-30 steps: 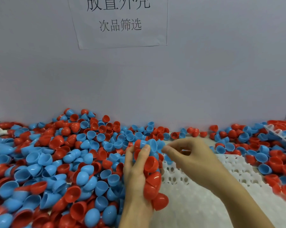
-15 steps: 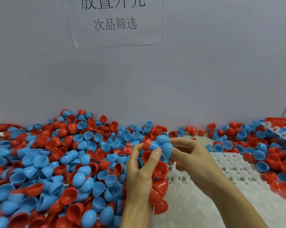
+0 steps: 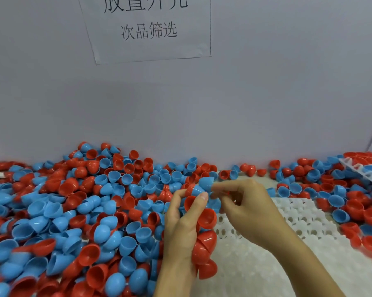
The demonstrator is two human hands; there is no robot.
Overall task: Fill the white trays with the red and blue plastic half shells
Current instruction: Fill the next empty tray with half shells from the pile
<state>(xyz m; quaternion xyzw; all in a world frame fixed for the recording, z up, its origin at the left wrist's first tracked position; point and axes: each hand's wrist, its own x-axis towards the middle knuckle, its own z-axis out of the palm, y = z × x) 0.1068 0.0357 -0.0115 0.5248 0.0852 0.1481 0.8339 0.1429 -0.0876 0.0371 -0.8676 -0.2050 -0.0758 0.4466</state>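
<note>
Left hand [image 3: 180, 228]: curled around a nested stack of shells [image 3: 203, 234], mostly red, running from the palm up to the fingertips; grip clenched on that stack, thumb laid across its upper part.
Right hand [image 3: 245, 209]: met the left hand at the top of the stack, just above the near white tray; grip pinched on a blue shell [image 3: 206, 182], dome pointing up and away, forefinger stretched along it.
Blue shell: sat at the very top of the stack, touching a red-rimmed shell below it; could not tell whether seated in the stack or apart from it.
Near white tray [image 3: 298, 224]: lay flat on the table under and to the right of both hands; pockets in rows, those in view holding nothing; lower part blurred.
Loose shells [image 3: 78, 211]: red and blue, heaped thick to the left of the near tray and back to the wall, some dome up, some hollow up; a thinner spread [image 3: 352, 206] to the right of the tray.
Second white tray [image 3: 362, 168]: far right of the near tray, tilted, partly cut off by the edge, with red and blue shells around it.
Paper sign [image 3: 148, 28]: stuck on the grey wall [image 3: 266, 93] behind the near tray, printed with Chinese characters, top line cut off.
</note>
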